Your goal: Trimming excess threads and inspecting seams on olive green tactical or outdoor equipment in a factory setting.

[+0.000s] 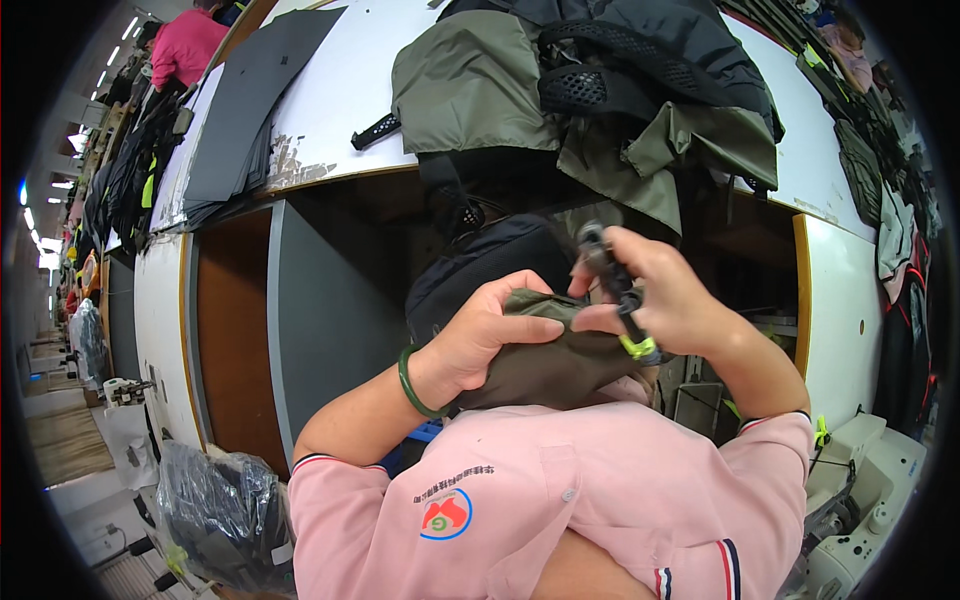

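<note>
My left hand [482, 335] is closed on the upper edge of an olive-green fabric piece [560, 372], its thumb lying flat on top. The cloth hangs down in front of my chest. In my right hand [665, 290] is a pair of small black thread snips [618, 283], slightly blurred, with a neon-yellow tie [640, 348] at the lower end. The right thumb and fingertips are close to the cloth's top edge, just right of the left thumb. Whether they pinch a thread there is too small to tell.
Ahead, a white worktop [350, 100] carries olive and black bag pieces [470, 85] that drape over its front edge. Dark grey sheets [250, 100] are stacked at left. Below stand grey partitions [310, 310]. A sewing machine [865, 500] is at lower right, a plastic-wrapped bundle [222, 515] at lower left.
</note>
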A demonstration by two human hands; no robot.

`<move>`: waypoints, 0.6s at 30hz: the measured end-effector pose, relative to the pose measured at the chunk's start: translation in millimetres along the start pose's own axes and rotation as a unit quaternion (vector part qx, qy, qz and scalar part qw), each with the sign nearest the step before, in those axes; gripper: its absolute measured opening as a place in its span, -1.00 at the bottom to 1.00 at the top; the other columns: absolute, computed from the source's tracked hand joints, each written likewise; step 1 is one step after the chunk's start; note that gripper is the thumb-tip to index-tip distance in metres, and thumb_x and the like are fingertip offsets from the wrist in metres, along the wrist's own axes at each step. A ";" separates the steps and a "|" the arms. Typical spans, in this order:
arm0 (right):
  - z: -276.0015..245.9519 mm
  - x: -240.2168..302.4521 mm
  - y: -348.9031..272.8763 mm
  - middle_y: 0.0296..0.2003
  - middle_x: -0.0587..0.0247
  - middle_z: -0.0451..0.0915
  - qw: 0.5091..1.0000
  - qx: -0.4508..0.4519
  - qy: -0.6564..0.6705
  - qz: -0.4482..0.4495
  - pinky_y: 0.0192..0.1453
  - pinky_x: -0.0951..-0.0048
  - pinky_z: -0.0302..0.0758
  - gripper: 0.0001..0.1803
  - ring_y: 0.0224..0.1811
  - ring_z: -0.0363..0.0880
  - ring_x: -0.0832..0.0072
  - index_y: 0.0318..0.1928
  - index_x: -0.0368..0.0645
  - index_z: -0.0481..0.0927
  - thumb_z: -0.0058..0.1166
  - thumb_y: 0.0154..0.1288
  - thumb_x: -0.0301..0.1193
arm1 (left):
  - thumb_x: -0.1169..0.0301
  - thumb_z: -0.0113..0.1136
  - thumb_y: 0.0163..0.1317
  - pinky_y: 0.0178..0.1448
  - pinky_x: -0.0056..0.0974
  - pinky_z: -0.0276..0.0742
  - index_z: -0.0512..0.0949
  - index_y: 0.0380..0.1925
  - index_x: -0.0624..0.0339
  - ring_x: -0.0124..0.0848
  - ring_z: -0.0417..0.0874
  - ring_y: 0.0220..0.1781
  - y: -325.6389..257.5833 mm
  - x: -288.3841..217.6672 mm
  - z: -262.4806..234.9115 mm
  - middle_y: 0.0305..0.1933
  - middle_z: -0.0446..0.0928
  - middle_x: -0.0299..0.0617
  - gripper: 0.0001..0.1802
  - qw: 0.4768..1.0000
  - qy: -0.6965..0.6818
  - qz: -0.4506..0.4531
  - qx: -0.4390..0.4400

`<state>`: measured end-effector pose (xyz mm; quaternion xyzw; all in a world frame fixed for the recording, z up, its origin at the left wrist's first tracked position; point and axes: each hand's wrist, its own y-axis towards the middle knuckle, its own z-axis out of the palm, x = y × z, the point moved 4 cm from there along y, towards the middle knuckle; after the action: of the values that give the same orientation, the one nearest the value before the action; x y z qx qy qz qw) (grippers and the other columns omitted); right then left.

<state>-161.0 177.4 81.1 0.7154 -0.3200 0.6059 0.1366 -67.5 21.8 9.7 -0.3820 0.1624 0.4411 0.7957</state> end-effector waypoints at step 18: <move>-34.6 -19.4 -23.2 -0.54 0.22 0.51 0.927 -0.034 -0.370 -0.060 -0.35 0.40 0.44 -0.41 -0.53 0.45 0.38 -0.36 -0.21 0.49 0.61 -0.22 -0.13 | 0.65 0.27 0.16 0.04 -0.31 0.64 0.48 -0.01 0.27 -0.39 0.69 -0.11 -2.0 -2.1 -11.8 -0.10 0.63 -0.09 -0.63 1.000 -0.021 -0.008 0.012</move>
<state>-174.7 220.8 75.0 0.9014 -0.3250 0.2777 0.0688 -66.1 11.0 4.1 -0.3647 0.1480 0.4408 0.8067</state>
